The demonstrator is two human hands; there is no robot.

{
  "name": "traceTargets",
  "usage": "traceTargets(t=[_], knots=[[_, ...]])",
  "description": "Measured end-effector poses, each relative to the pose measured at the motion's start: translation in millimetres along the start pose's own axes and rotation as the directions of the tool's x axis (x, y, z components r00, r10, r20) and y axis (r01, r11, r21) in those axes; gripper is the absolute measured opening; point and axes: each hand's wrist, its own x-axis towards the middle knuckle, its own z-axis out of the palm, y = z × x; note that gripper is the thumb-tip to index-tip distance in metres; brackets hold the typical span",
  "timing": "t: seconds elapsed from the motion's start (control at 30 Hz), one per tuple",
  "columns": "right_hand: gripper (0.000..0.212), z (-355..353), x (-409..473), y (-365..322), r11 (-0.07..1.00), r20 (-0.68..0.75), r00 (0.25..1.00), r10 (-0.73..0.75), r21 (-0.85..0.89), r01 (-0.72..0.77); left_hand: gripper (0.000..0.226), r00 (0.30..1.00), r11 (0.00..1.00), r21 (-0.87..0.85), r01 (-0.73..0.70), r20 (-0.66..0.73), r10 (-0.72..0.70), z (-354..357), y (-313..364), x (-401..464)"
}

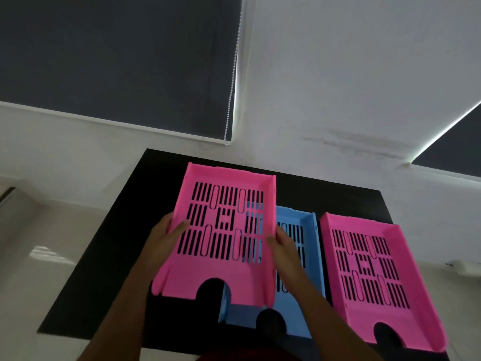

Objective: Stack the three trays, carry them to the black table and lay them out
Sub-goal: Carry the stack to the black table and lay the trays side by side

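A pink slotted tray [223, 272] hangs over the left half of the black table [104, 256], held by both hands. My left hand [166, 235] grips its left wall and my right hand [282, 246] grips its right wall. Under its right side lies a blue tray [307, 256] flat on the table, partly covered by the held tray and my right arm. A second pink tray [377, 272] lies flat on the table to the right of the blue one, almost touching it.
The black table stands against a white wall [338, 100] with dark roller blinds [117, 61] and a bead chain [234, 74]. Pale floor [39, 230] lies to the left of the table. The right pink tray reaches the table's near right edge.
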Motion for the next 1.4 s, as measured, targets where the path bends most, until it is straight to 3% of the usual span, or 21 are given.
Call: traceTargets(t=[0.13,0.3,0.57,0.8,1.0,1.17,1.3,1.4], knots=[[0.028,46.2,9.3,-4.9,0.999,0.143,0.990,0.017,0.025,-0.021,0.036,0.994,0.999,0.025,0.023,-0.108,-0.020,-49.2,-11.2,1.8],[0.036,91.8,21.0,-8.4,0.998,0.256,0.966,0.048,0.029,-0.058,0.019,0.976,0.999,0.038,0.031,-0.218,-0.022,-89.9,-24.9,5.1],[0.051,120.9,30.5,10.2,0.988,0.290,0.945,0.155,-0.061,-0.143,0.039,0.979,0.980,0.183,0.074,-0.198,-0.037,-100.8,-52.6,10.8],[0.053,119.3,30.9,12.8,0.974,0.292,0.935,0.201,-0.165,-0.158,0.037,0.984,0.966,0.244,0.084,-0.174,-0.042,-99.0,-69.9,19.0],[0.045,119.5,29.7,13.6,0.970,0.242,0.955,0.173,-0.207,-0.124,0.040,0.976,0.950,0.291,0.116,-0.212,-0.054,-91.2,-71.9,22.9],[0.020,102.7,24.4,1.2,0.982,0.204,0.972,0.115,-0.171,-0.080,0.053,0.954,0.928,0.354,0.121,-0.300,-0.010,-82.7,-64.4,28.7],[0.040,70.0,29.0,-3.7,0.983,0.082,0.995,0.054,-0.180,-0.039,0.054,0.925,0.927,0.372,0.059,-0.369,0.089,-61.0,-56.0,26.9],[0.032,36.7,32.4,5.9,0.980,-0.014,1.000,0.005,-0.197,-0.008,0.057,0.946,0.935,0.353,0.027,-0.310,0.090,-23.2,-44.0,20.6]])
